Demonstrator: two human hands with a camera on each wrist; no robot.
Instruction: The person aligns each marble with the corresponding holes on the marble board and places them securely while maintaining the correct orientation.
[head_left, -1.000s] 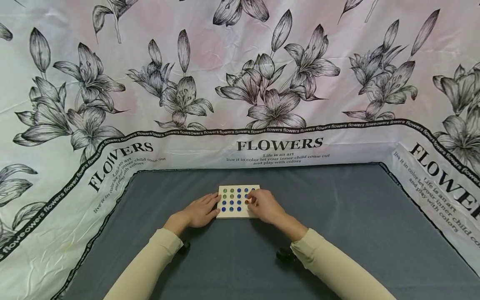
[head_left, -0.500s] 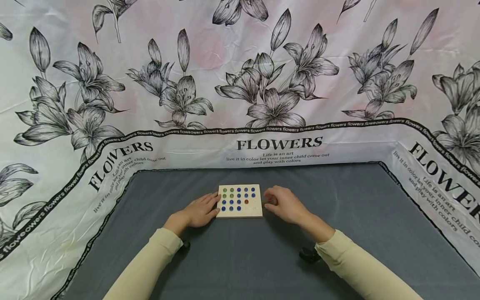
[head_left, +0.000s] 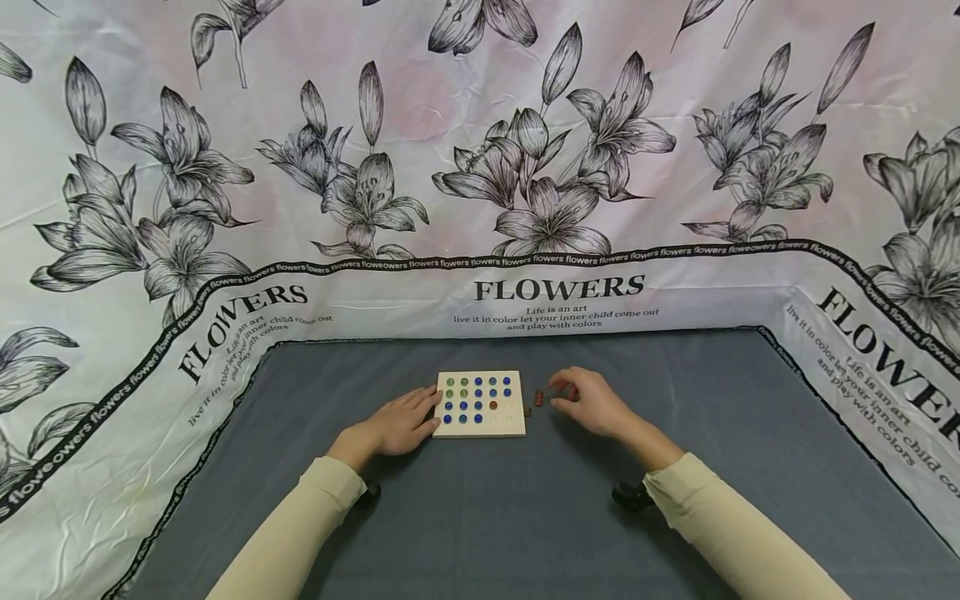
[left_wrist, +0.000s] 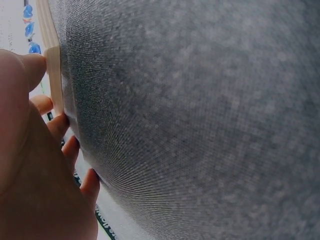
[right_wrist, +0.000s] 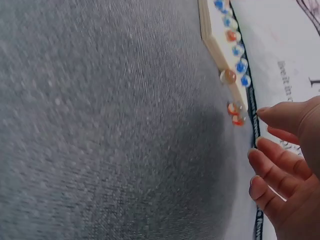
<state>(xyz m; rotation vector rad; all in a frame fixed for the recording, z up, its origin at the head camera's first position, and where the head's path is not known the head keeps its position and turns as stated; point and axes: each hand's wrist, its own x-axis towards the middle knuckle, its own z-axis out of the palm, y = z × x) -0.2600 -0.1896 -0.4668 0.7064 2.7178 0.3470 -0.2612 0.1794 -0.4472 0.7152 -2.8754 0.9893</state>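
A pale wooden board point(head_left: 480, 429) lies flat on the grey cloth, with green and blue marbles in its holes. One red-brown marble point(head_left: 492, 405) sits among them on the right side. My left hand point(head_left: 397, 423) rests at the board's left edge, thumb and fingers touching it. To the right of the board lie a few loose reddish marbles point(head_left: 539, 397); a brownish marble point(right_wrist: 228, 76) is close against the board's edge. My right hand point(head_left: 592, 402) hovers just right of the loose marbles, fingers loosely bent and holding nothing.
The grey cloth point(head_left: 480, 525) covers the table around the board. Behind and at both sides hangs a white floral sheet point(head_left: 420, 208) with printed lettering. Dark wrist devices point(head_left: 632, 496) show under the cuffs.
My right hand has moved off the board to the right, past the loose marbles, which now show. The red-brown marble stays in the board. My left hand has stayed put.
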